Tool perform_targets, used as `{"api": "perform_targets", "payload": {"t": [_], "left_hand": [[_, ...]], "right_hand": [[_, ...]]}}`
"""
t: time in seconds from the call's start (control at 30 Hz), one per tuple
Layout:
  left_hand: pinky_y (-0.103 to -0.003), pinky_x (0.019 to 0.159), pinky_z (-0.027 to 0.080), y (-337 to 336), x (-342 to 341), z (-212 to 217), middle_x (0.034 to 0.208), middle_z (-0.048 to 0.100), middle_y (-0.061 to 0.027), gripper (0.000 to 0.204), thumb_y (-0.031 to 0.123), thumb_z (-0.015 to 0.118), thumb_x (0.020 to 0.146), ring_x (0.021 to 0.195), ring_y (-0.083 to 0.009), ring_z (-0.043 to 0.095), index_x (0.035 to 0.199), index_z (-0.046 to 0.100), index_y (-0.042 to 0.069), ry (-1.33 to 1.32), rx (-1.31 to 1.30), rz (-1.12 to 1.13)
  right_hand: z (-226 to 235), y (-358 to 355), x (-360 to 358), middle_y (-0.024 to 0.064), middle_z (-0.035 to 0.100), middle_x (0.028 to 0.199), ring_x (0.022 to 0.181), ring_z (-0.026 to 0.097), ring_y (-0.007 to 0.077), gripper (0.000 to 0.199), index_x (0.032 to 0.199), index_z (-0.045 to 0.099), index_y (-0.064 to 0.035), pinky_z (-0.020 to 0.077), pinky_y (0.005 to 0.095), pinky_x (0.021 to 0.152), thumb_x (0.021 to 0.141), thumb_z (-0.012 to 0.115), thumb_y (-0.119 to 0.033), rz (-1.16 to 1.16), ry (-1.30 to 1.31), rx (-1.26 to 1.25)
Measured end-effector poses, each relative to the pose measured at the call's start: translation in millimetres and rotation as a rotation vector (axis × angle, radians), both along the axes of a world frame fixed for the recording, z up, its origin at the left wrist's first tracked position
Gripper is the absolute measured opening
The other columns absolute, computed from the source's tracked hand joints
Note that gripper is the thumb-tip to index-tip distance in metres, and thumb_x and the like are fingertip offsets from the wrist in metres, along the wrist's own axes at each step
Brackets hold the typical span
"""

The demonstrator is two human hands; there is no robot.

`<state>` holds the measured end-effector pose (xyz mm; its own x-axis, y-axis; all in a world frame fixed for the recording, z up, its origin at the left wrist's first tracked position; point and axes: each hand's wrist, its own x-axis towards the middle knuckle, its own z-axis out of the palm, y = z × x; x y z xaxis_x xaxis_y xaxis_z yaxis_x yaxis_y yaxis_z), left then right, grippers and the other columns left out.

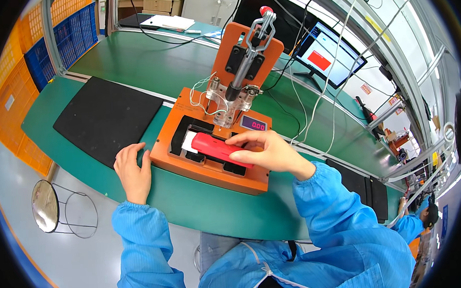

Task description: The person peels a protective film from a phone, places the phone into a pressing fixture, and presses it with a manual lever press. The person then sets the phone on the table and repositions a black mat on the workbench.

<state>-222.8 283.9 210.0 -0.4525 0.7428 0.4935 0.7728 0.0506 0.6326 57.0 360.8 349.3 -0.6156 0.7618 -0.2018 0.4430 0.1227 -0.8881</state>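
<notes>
Just beside the left front corner of the orange fixture (206, 173), the left hand (133, 174) rests on the green table (202, 209), fingers loosely bent and holding nothing. From the fixture's right, the right hand (271, 151) grips a red case (212, 147) narrowly between thumb and fingers, hiding part of it; the case lies over the fixture's black cradle (179, 137). Left of the fixture lies a black mat (106, 116). Past the case, a clear block (230, 111) and a toggle clamp (242, 74) stand up from the fixture. Behind it, to the right, cables (321, 95) hang before a monitor (327, 52)
</notes>
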Motion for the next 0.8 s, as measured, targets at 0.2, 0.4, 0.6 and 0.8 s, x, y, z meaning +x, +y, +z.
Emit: {"api": "perform_targets", "payload": {"t": [0.2, 0.4, 0.6, 0.8], "left_hand": [[-0.037, 0.1, 0.031, -1, 0, 2, 0.111, 0.06, -0.0043, 0.021, 0.014, 0.059, 0.086, 0.114, -0.0231, 0.048, 0.105, 0.063, 0.01, -0.021, -0.032, 0.001], [-0.037, 0.098, 0.032, -1, 0, 2, 0.107, 0.06, -0.0037, 0.019, 0.015, 0.062, 0.085, 0.11, -0.0227, 0.049, 0.103, 0.063, 0.01, -0.001, -0.013, 0.003], [-0.038, 0.098, 0.031, -1, 1, 1, 0.107, 0.06, -0.0035, 0.02, 0.015, 0.062, 0.084, 0.11, -0.0227, 0.049, 0.103, 0.063, 0.01, 0.004, -0.005, -0.007], [-0.038, 0.099, 0.031, 0, -1, -1, 0.107, 0.06, -0.0034, 0.02, 0.015, 0.062, 0.084, 0.11, -0.0226, 0.049, 0.104, 0.063, 0.01, 0.006, -0.009, -0.004]], "right_hand": [[-16, 2, -9, 0.016, 0.066, 0.105, 0.094, 0.062, 0.0288, 0.044, 0.106, 0.065, 0.0003, 0.0492, 0.0354, 0.084, 0.078, 0.074, -0.032, 0.165, -0.126, 0.754], [-29, 8, -16, 0.0165, 0.064, 0.108, 0.098, 0.059, 0.0311, 0.043, 0.104, 0.065, 0.0008, 0.0471, 0.0389, 0.088, 0.076, 0.075, -0.03, 0.159, -0.054, 0.844], [-43, 9, -18, 0.017, 0.061, 0.111, 0.102, 0.057, 0.0327, 0.042, 0.106, 0.063, -0.0007, 0.0465, 0.0399, 0.089, 0.075, 0.076, -0.026, 0.168, -0.056, 0.96], [-43, 7, -18, 0.0165, 0.059, 0.113, 0.104, 0.055, 0.0336, 0.043, 0.107, 0.062, -0.0019, 0.0466, 0.041, 0.09, 0.074, 0.076, -0.025, 0.179, -0.069, 1.134]]}}
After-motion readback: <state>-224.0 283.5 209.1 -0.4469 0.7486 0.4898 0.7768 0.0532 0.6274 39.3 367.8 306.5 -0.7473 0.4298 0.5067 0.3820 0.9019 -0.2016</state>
